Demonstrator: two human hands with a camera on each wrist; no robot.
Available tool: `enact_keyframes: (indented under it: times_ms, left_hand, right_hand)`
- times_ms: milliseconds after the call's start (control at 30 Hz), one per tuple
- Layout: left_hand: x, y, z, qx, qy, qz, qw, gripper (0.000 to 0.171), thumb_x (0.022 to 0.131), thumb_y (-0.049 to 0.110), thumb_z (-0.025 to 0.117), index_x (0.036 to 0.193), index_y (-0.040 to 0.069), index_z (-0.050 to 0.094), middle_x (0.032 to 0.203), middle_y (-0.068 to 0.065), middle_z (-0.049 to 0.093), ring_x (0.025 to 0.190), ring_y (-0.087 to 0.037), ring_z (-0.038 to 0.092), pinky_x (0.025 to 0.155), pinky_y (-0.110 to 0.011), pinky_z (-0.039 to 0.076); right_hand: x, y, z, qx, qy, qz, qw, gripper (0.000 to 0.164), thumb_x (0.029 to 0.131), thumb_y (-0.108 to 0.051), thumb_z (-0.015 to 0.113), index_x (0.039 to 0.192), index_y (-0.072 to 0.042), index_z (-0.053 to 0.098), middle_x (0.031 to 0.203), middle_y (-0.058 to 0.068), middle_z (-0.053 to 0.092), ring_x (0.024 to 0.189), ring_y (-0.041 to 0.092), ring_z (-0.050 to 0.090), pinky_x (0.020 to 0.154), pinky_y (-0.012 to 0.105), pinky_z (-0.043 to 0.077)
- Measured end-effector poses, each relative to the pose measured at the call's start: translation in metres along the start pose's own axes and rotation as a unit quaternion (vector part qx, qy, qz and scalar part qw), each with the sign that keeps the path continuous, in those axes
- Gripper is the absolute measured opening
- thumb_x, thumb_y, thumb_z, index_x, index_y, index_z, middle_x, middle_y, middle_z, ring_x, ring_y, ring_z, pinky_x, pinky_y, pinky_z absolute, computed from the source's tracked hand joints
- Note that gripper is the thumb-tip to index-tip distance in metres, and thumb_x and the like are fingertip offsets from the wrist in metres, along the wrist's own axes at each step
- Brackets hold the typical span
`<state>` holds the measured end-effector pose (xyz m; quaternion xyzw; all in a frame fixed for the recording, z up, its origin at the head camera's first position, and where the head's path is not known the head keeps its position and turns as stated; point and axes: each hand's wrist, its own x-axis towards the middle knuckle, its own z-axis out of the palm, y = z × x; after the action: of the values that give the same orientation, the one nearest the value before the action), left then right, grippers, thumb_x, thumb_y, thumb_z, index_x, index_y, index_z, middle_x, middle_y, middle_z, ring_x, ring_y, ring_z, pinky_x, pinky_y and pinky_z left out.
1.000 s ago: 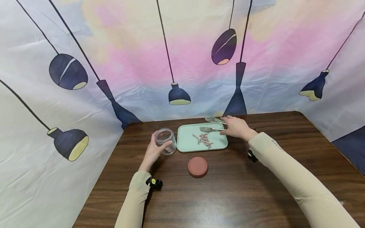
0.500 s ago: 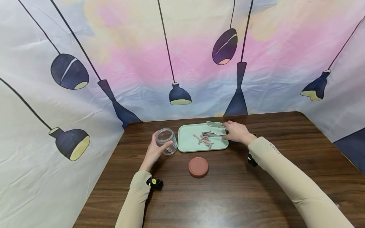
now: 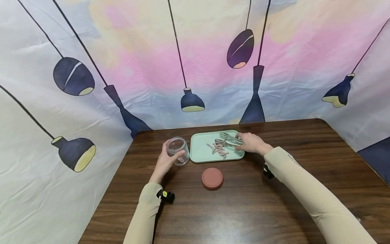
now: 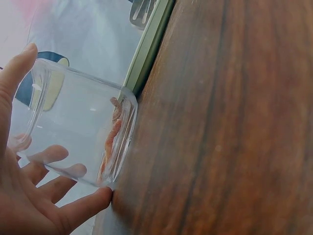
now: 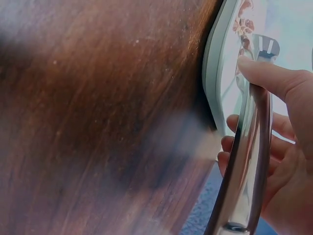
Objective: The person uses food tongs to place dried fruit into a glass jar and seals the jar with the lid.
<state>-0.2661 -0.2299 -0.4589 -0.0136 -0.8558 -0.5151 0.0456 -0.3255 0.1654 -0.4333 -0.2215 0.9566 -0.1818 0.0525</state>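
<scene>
My left hand (image 3: 164, 162) holds a clear open jar (image 3: 178, 149) around its side, thumb on the near wall. Reddish-brown strips (image 4: 111, 139) lie at the bottom of the jar, which stands on the table just left of a pale green tray (image 3: 198, 154). In my right hand (image 3: 250, 142) is a pair of metal tongs (image 5: 252, 142) with slotted ends, gripped between thumb and fingers. The tongs' ends are over the tray, at the far edge of a small pile of pinkish-brown strips (image 3: 220, 150). Whether they touch a strip I cannot tell.
A round reddish-brown lid (image 3: 212, 178) lies on the dark wooden table (image 3: 237, 213) in front of the tray. Behind the table's far edge hangs a cloth backdrop (image 3: 146, 67) printed with lamps.
The right hand has brought the tongs nearer and lower, from over the tray's far edge to the strips, and their ends have drawn closer together. The left hand and jar stay put.
</scene>
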Motion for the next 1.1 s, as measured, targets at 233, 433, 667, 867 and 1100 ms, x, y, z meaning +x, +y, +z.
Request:
enact_keyframes:
  times_ms: [233,433,667,867,1100]
  left_hand:
    - [0.0,0.0,0.0,-0.002,0.0,-0.002,1.0,0.101,0.079,0.061,0.079,0.157,0.026,0.025,0.146,-0.015,0.047,0.135,-0.036,0.044,0.107,-0.059,0.035]
    - [-0.001,0.0,0.002,-0.005,-0.004,-0.002,1.0,0.101,0.079,0.061,0.079,0.157,0.027,0.025,0.145,-0.014,0.048,0.135,-0.036,0.045,0.107,-0.059,0.036]
    - [-0.003,0.003,0.001,-0.005,-0.003,-0.004,1.0,0.101,0.079,0.061,0.079,0.157,0.027,0.024,0.146,-0.015,0.047,0.135,-0.036,0.044,0.107,-0.06,0.035]
    - [-0.002,0.002,0.0,-0.003,-0.003,-0.004,1.0,0.101,0.079,0.061,0.079,0.158,0.027,0.024,0.146,-0.014,0.047,0.135,-0.037,0.044,0.107,-0.06,0.035]
    - [-0.002,0.002,0.002,0.0,0.0,-0.001,1.0,0.1,0.08,0.061,0.078,0.157,0.026,0.024,0.145,-0.013,0.048,0.135,-0.035,0.045,0.107,-0.059,0.035]
  right_hand:
    - [-0.001,-0.001,0.003,0.0,-0.004,-0.015,1.0,0.053,0.094,-0.031,0.073,0.134,-0.002,0.055,0.112,0.017,0.067,0.087,0.027,0.066,0.074,0.046,0.053]
    - [-0.005,0.004,0.005,0.012,0.005,-0.007,1.0,0.051,0.096,-0.03,0.07,0.134,-0.001,0.053,0.112,0.018,0.067,0.087,0.029,0.067,0.074,0.047,0.053]
    - [-0.007,0.011,0.003,0.02,0.018,0.006,1.0,0.051,0.097,-0.029,0.067,0.135,0.0,0.051,0.114,0.021,0.066,0.089,0.033,0.066,0.074,0.049,0.052]
    - [-0.01,0.018,0.003,0.03,0.023,0.019,0.999,0.047,0.099,-0.027,0.064,0.135,0.0,0.05,0.117,0.023,0.065,0.09,0.035,0.066,0.074,0.05,0.052]
    - [-0.008,0.021,0.004,0.028,0.033,0.013,0.999,0.048,0.101,-0.023,0.059,0.14,0.003,0.051,0.126,0.027,0.062,0.098,0.039,0.066,0.08,0.053,0.052]
